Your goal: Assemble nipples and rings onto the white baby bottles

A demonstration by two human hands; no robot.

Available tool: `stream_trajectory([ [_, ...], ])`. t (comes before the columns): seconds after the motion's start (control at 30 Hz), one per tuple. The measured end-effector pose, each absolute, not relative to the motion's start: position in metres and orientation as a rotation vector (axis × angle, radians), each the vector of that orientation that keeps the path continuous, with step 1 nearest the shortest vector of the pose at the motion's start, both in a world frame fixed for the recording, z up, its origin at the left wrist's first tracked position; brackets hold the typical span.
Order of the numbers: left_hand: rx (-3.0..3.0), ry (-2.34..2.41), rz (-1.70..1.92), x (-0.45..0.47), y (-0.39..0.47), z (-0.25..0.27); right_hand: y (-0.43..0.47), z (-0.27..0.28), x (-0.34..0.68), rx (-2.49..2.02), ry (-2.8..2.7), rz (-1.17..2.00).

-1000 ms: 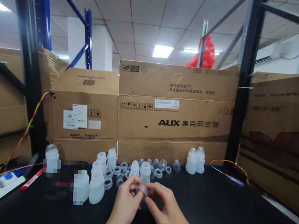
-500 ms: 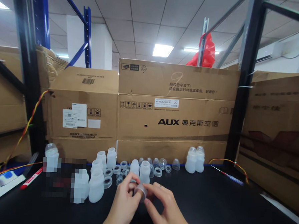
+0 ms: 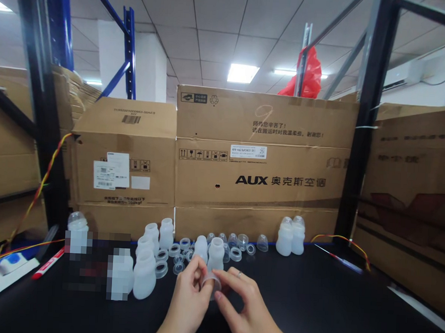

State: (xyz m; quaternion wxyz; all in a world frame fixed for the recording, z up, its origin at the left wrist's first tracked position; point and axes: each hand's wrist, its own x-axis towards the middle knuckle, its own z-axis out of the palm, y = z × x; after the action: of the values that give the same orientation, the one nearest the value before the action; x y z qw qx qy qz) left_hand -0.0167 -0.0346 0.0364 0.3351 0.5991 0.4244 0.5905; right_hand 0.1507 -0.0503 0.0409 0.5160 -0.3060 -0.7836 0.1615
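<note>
Both hands hold one translucent bottle collar ring point(image 3: 215, 281) low over the black tabletop. My left hand point(image 3: 189, 296) is closed around its left side, with the thumb at its opening. My right hand point(image 3: 244, 303) pinches the ring's right side between thumb and fingers; whether a teat sits inside cannot be made out. Just beyond the fingers stand an uncapped milky baby bottle point(image 3: 216, 255) and another bottle point(image 3: 201, 249). Several loose collar rings point(image 3: 161, 269), small clear teats point(image 3: 179, 266) and clear dome caps point(image 3: 262, 243) lie behind and left of them.
Several open bottles point(image 3: 144, 276) stand left of my hands. Two capped bottles point(image 3: 285, 239) are at the back right, another capped bottle point(image 3: 77, 233) at the back left. A red marker point(image 3: 48, 262), a power strip point(image 3: 6, 274) and a screwdriver point(image 3: 339, 259) lie near the sides; cardboard point(image 3: 258, 198) walls the back.
The collar ring has tilted slightly in my fingers, showing more of its opening. Both hands keep nearly the same place, and the bottles stand as before.
</note>
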Motion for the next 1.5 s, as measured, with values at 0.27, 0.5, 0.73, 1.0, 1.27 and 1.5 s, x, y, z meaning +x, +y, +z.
stream_trajectory([
  [0.27, 1.468, 0.978, 1.392, -0.013, -0.038, 0.033, -0.047, 0.051, 0.137, -0.959, -1.756, 0.528],
  [0.5, 1.473, 0.891, 1.354, -0.01, -0.041, 0.032, -0.039, 0.048, 0.147, -1.001, -1.686, 0.563],
  [0.73, 1.439, 1.006, 1.399, -0.005, -0.042, 0.036, -0.042, 0.05, 0.146, -0.994, -1.735, 0.595],
  [1.0, 1.478, 1.054, 1.405, -0.004, -0.044, 0.037, -0.042, 0.049, 0.146, -0.98, -1.708, 0.634],
  [1.27, 1.686, 1.101, 1.443, -0.014, -0.042, 0.037, -0.04, 0.039, 0.142, -0.867, -1.528, 0.962],
  [1.5, 1.923, 1.248, 1.444, -0.025, -0.037, 0.027, -0.03, 0.038, 0.147, -0.836, -1.39, 1.168],
])
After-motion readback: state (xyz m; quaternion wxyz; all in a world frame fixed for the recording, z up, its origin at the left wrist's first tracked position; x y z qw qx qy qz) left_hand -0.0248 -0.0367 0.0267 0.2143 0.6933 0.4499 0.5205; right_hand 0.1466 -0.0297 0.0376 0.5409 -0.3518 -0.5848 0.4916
